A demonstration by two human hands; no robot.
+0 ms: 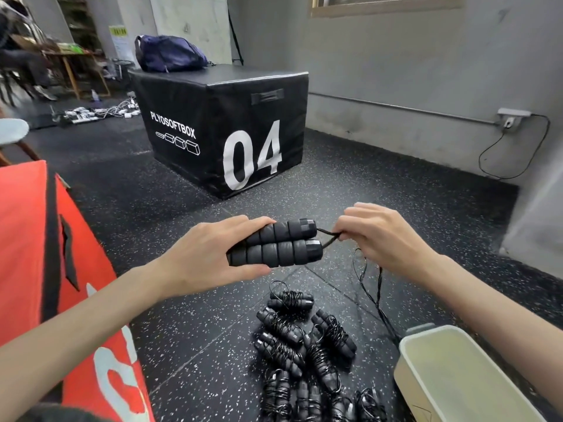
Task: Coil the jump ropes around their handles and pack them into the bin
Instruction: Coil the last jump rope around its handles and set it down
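Note:
My left hand (210,257) grips two black foam jump-rope handles (283,243) side by side, held level over the floor. Just right of the handle ends, my right hand (384,239) pinches the thin black rope (330,239) where it leaves them. The rest of that rope (377,293) hangs down in loose loops toward the floor. Below my hands lies a pile of several jump ropes (304,348), each wound around its handles. A white bin (405,348) stands at the lower right, its inside bare as far as I see.
A red padded box (27,239) rises at my left. A black plyo box marked 04 (225,123) stands ahead with a blue bag (170,53) on top. The floor is speckled black rubber. A grey wall runs along the right.

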